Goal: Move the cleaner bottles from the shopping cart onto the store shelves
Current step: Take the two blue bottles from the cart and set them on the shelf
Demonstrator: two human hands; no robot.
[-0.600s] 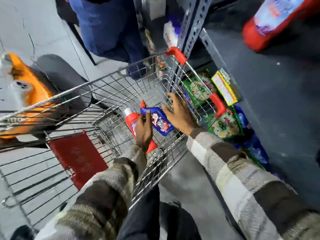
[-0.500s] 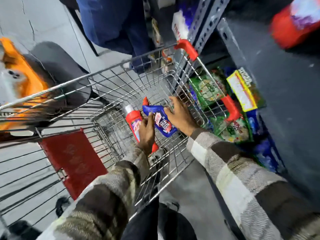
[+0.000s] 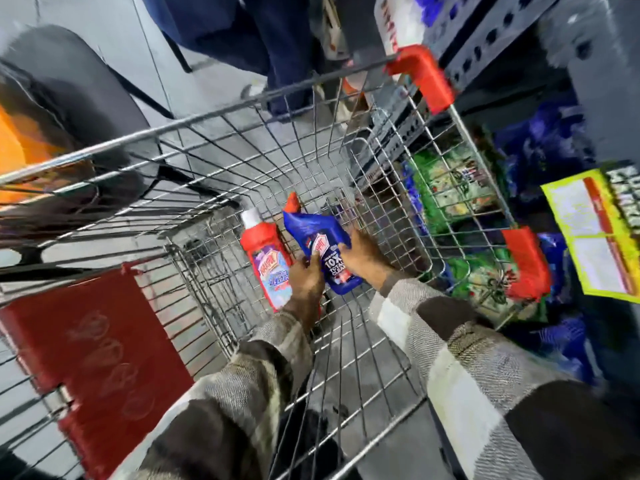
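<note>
Two cleaner bottles lie in the bottom of the wire shopping cart [image 3: 207, 116]. The red bottle [image 3: 266, 261] has a white cap and lies on the left. The blue bottle [image 3: 320, 237] has a red cap and lies right beside it. My left hand [image 3: 306, 284] curls over the red bottle's lower right edge, with a fingertip touching the blue bottle's label. Around the blue bottle's right side my right hand [image 3: 363, 258] is closed. The grey store shelves [image 3: 595, 67] stand just right of the cart.
Green and blue packets [image 3: 446, 188] fill the lower shelf beyond the cart's right wall. A yellow price tag [image 3: 592, 230] hangs off the shelf edge. Another person's legs [image 3: 263, 46] stand past the cart's far end. The red child-seat flap [image 3: 93, 344] is at left.
My right hand has gone from resting open on the blue bottle to gripping its side. My left hand stays at the red bottle. The camera has moved closer and to the right.
</note>
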